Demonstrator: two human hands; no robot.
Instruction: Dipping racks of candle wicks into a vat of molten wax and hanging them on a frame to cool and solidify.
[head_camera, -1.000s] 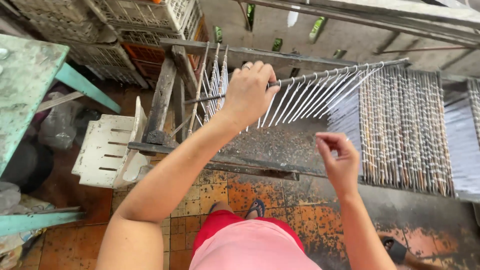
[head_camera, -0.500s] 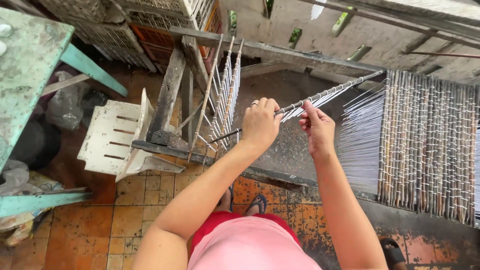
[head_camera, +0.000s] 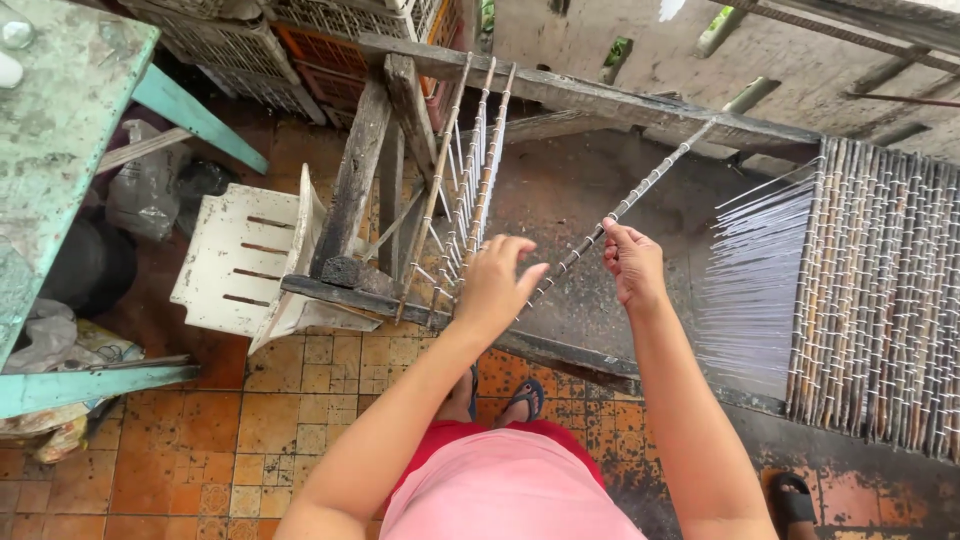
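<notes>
I stand at a dark wooden weaving frame (head_camera: 420, 300). My right hand (head_camera: 632, 262) is closed around a long thin stick (head_camera: 665, 172) wound with white string, which runs diagonally up to the far beam. My left hand (head_camera: 495, 285) hovers at the stick's near end with its fingers spread, holding nothing. Just left of it, several similar string-wound sticks (head_camera: 462, 175) lean side by side across the frame. To the right lies a woven mat of sticks (head_camera: 880, 300), with loose white strings (head_camera: 760, 260) fanning from its left edge.
A white plastic chair (head_camera: 235, 260) lies tipped against the frame's left side. A worn green table (head_camera: 60, 130) stands at far left, with bags under it. Plastic crates (head_camera: 250, 40) are stacked behind. My sandalled foot (head_camera: 525, 400) rests on orange tiles; another sandal (head_camera: 795, 495) is at lower right.
The stick has swung left, away from the mat and its strings. My left hand slid down to the stick's near end and spread its fingers. My right hand stays closed on the stick.
</notes>
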